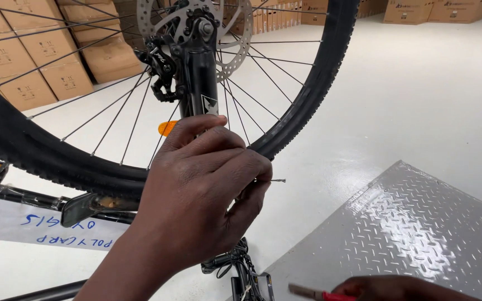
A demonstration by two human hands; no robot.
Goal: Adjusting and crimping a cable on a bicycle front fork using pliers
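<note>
Left hand (196, 189) curls narrow around the black fork leg (203, 83) of an upturned bicycle, fingertips pinching a thin wire end (277, 180) that juts out beside the knobby front tyre (302, 95); above sit the brake caliper (160, 64) and drilled disc rotor (232, 42); right hand (397, 290), at the bottom edge over a grey checker plate (419, 223), grips a red-handled tool (313, 292); a slip could likely let the wire spring into the spokes or prick a finger; the tool's working end is blurred, the pinch itself hidden behind knuckles; cardboard boxes (34, 56) stacked beyond.
</note>
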